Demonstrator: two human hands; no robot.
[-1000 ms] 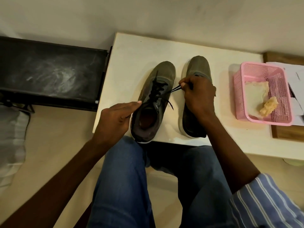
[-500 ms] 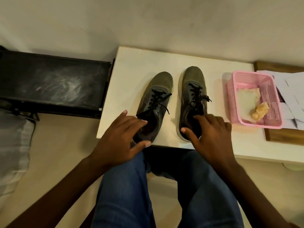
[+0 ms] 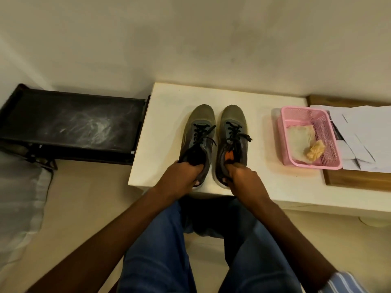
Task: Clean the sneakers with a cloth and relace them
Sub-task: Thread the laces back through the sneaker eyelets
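Observation:
Two grey-green sneakers with black laces stand side by side on the white table (image 3: 169,98), toes pointing away from me. My left hand (image 3: 179,176) grips the heel of the left sneaker (image 3: 200,123), fingers curled into its opening. My right hand (image 3: 243,178) grips the heel of the right sneaker (image 3: 232,119) the same way; an orange tab shows inside it. Both laces look threaded and tied. A crumpled yellow cloth (image 3: 315,152) lies in the pink basket (image 3: 304,111) to the right.
A pale folded cloth (image 3: 298,140) lines the basket's floor. White papers (image 3: 359,134) lie on a wooden board (image 3: 359,178) at the far right. A black rack (image 3: 72,123) stands left of the table. My knees in blue jeans are below the table's near edge.
My right hand let go of the lace on the left sneaker. Both hands came back to the heels and took hold of them. The sneakers now stand straight and close together.

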